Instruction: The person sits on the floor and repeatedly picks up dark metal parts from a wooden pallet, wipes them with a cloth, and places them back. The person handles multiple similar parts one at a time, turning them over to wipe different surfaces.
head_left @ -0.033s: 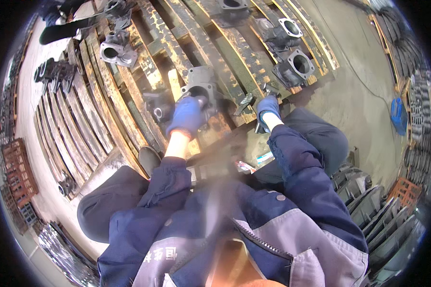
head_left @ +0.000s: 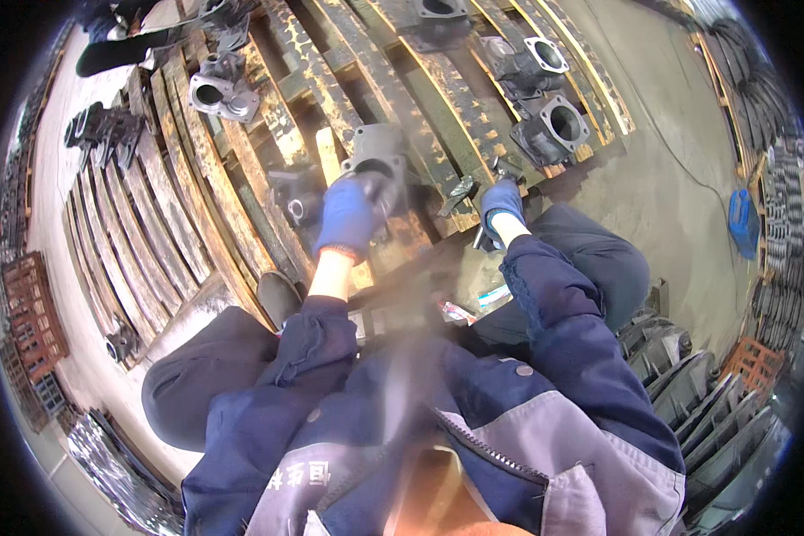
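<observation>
Grey floor is shown around three o'clock, while most of the upper half of the view is taken up by a worn wooden pallet. Just short of twelve, near the pallet's close edge, a grey casting is set down, its round opening partly covered by the left hand. That hand, gloved in blue, is laid on the casting's near side; whether the part is gripped or merely pressed cannot be told, as the fingertips are hidden. Toward ten, a smaller casting is placed just beside the glove. Near two o'clock a dark tool is clasped in the gloved right hand, its ends left exposed above and below the fist. At one, a metal piece is laid close by. More castings are stood between one and two. Near three, a blue jug is seen.
</observation>
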{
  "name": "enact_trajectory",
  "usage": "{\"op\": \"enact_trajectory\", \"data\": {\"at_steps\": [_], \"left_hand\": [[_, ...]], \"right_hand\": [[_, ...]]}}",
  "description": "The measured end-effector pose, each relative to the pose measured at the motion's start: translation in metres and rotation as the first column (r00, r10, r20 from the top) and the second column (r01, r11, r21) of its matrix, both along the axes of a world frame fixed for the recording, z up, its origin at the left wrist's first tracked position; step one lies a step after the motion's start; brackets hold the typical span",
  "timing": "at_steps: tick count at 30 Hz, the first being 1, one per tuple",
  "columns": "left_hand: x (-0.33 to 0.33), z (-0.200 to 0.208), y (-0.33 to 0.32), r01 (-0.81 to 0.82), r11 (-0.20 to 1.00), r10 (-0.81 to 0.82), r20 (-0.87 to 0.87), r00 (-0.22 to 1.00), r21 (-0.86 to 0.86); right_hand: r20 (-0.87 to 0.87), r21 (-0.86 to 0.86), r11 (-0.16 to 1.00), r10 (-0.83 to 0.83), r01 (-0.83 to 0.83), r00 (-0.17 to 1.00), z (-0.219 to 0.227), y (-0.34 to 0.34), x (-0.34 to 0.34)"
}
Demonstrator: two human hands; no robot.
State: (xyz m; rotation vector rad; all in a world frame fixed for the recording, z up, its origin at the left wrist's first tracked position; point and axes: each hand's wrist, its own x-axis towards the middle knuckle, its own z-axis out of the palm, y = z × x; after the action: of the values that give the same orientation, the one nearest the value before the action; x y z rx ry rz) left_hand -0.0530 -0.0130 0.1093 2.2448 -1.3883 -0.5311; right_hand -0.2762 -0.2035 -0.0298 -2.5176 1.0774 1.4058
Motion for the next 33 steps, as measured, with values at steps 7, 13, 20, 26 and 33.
{"op": "enact_trajectory", "data": {"at_steps": [7, 13, 20, 26, 33], "left_hand": [[0.024, -0.019, 0.012, -0.807, 0.589, 0.705, -0.467, 0.534, -0.034], [0.050, -0.118, 0.037, -0.576, 0.816, 0.500, -0.558, 0.662, 0.049], [0.053, -0.185, 0.036, -0.456, 0.846, 0.491, -0.735, 0.467, 0.275], [0.041, -0.131, 0.034, -0.050, 0.982, 0.045, 0.032, 0.998, 0.184], [0.052, -0.022, 0.003, -0.664, 0.726, 0.139, -0.907, 0.398, -0.180]], "right_hand": [[0.530, -0.026, 0.683, -0.610, 0.730, 0.589, 0.069, -0.007, 0.030], [0.502, -0.030, 0.999, 0.040, -0.029, 0.864, 0.054, 0.015, 0.085], [0.365, 0.201, 0.944, 0.177, -0.263, 0.914, 0.012, 0.045, 0.100], [0.067, 0.892, -0.094, -0.940, 0.442, -0.334, 0.044, 0.065, 0.107], [-0.091, 0.981, -0.172, -0.825, 0.095, -0.557, 0.133, 0.043, 0.124]]}}
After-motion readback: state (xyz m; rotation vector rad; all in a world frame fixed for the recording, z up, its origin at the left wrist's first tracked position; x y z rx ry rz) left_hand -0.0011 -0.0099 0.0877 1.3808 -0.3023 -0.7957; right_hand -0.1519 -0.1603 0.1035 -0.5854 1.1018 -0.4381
